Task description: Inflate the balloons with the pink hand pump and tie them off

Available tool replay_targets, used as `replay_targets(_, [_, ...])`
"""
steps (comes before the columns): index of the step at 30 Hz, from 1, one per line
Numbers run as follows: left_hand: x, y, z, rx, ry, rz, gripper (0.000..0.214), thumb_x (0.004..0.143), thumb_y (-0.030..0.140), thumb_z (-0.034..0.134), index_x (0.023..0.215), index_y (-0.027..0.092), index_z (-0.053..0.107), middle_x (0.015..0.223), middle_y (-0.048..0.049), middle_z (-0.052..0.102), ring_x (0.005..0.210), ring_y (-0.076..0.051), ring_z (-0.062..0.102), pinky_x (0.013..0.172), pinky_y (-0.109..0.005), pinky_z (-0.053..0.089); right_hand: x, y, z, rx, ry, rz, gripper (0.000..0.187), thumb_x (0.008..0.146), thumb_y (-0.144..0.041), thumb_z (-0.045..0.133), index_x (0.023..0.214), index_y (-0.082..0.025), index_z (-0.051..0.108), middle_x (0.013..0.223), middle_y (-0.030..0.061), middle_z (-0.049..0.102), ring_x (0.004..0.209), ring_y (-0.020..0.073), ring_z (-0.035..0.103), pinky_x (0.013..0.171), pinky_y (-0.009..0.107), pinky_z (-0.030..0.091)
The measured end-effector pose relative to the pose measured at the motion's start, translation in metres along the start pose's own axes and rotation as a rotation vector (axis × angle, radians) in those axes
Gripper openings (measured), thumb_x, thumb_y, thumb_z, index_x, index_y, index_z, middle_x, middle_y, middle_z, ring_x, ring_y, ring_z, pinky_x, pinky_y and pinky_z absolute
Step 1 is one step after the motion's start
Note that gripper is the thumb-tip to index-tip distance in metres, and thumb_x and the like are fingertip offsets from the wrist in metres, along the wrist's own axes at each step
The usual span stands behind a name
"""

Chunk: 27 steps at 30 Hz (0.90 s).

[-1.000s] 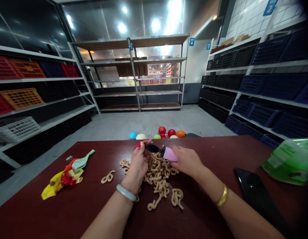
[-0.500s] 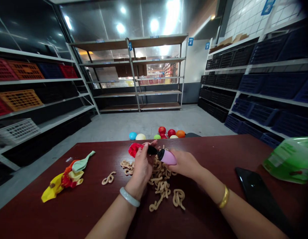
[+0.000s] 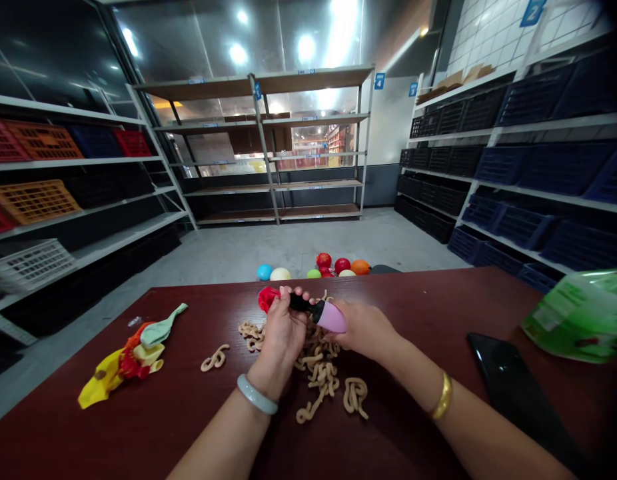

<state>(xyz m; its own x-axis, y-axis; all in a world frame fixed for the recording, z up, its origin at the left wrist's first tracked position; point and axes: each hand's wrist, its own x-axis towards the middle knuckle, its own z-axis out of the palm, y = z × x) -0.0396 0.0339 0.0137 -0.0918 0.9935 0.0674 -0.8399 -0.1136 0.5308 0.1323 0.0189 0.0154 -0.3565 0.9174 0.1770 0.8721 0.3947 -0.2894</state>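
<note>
My left hand is closed around the neck of a red balloon, which sits on the black nozzle of a small pink hand pump. The pump's pink body is gripped in my right hand. Both hands hover over a pile of tan rope loops on the dark red table. The balloon bulges a little past my left fingers.
Limp yellow, red and green balloons lie at the table's left. A black phone and a green bag sit at the right. Inflated balloons rest on the floor beyond the table. Shelving with crates lines both sides.
The red balloon has swelled from a small tip into a visible bulge at the nozzle. My right hand has pushed the pump slightly toward my left hand.
</note>
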Motion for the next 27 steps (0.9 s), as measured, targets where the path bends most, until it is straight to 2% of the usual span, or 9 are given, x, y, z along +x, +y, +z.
replay_targets(2, [0.006,0.01,-0.002,0.001,-0.011,0.038,0.016,0.092,0.027,0.06,0.079,0.017,0.056,0.077,-0.0022,0.058,0.07,-0.014,0.058,0.068,-0.03,0.052,0.001,0.002,0.0,-0.034,0.008,0.014,0.056,0.075,-0.053,0.069,0.122,-0.028,0.056,0.098,0.0055,0.073,0.088,0.028,0.069,0.066,0.032,0.043])
replay_targets(5, [0.019,0.034,-0.009,-0.013,0.04,0.115,0.024,0.096,0.029,0.051,0.076,0.017,0.054,0.074,-0.0025,0.055,0.068,-0.015,0.056,0.066,-0.03,0.05,0.004,0.009,-0.001,-0.088,-0.001,0.031,0.043,0.078,-0.055,0.063,0.109,-0.024,0.059,0.092,0.0066,0.072,0.084,0.0275,0.069,0.065,0.033,0.043])
replay_targets(8, [0.027,0.052,-0.014,-0.037,0.086,0.188,0.027,0.098,0.03,0.048,0.075,0.017,0.053,0.072,-0.0026,0.055,0.066,-0.015,0.056,0.065,-0.03,0.05,0.005,0.016,-0.002,-0.163,0.001,0.029,0.033,0.079,-0.045,0.063,0.101,-0.022,0.058,0.091,0.0076,0.072,0.083,0.0274,0.069,0.065,0.033,0.042])
replay_targets(10, [0.026,0.055,-0.013,-0.042,0.099,0.224,0.026,0.098,0.03,0.048,0.076,0.017,0.053,0.072,-0.0026,0.055,0.065,-0.015,0.055,0.064,-0.029,0.049,0.005,0.018,-0.002,-0.199,0.025,0.033,0.031,0.077,-0.038,0.065,0.101,-0.02,0.057,0.095,0.0093,0.071,0.086,0.0272,0.069,0.067,0.033,0.043])
replay_targets(14, [0.016,0.037,-0.004,-0.036,0.046,0.234,0.021,0.094,0.029,0.056,0.077,0.018,0.053,0.073,-0.0016,0.054,0.067,-0.014,0.055,0.065,-0.028,0.048,0.002,0.011,-0.002,-0.19,0.063,0.024,0.041,0.078,-0.038,0.065,0.114,-0.022,0.053,0.102,0.0097,0.07,0.089,0.0266,0.069,0.069,0.033,0.043])
replay_targets(18, [0.0,0.005,0.004,-0.008,-0.021,0.14,0.016,0.09,0.028,0.064,0.08,0.019,0.054,0.077,-0.0007,0.054,0.069,-0.013,0.054,0.066,-0.027,0.048,-0.002,-0.003,-0.003,-0.162,0.042,0.039,0.043,0.081,-0.051,0.061,0.113,-0.022,0.055,0.095,0.0087,0.072,0.084,0.0287,0.069,0.066,0.033,0.043])
replay_targets(21, [-0.011,-0.014,0.009,-0.004,-0.002,0.06,0.018,0.088,0.029,0.066,0.08,0.019,0.053,0.079,-0.0007,0.054,0.071,-0.014,0.055,0.068,-0.029,0.049,-0.005,-0.011,-0.003,-0.15,0.04,0.062,0.039,0.082,-0.047,0.06,0.112,-0.022,0.055,0.093,0.0088,0.072,0.082,0.0279,0.07,0.065,0.032,0.043])
replay_targets(24, [-0.017,-0.022,0.012,-0.006,0.008,0.036,0.018,0.087,0.029,0.067,0.081,0.019,0.053,0.079,-0.0008,0.055,0.071,-0.014,0.055,0.07,-0.03,0.049,-0.007,-0.016,-0.004,-0.138,0.051,0.06,0.036,0.083,-0.044,0.06,0.111,-0.022,0.056,0.092,0.0093,0.072,0.081,0.0273,0.07,0.065,0.031,0.043])
replay_targets(27, [-0.015,-0.016,0.013,0.01,0.017,0.062,0.018,0.088,0.03,0.066,0.081,0.019,0.054,0.079,-0.001,0.055,0.071,-0.014,0.056,0.069,-0.03,0.049,-0.006,-0.017,-0.006,-0.14,0.058,0.058,0.037,0.084,-0.044,0.058,0.113,-0.022,0.055,0.092,0.0096,0.072,0.081,0.0273,0.07,0.064,0.031,0.043])
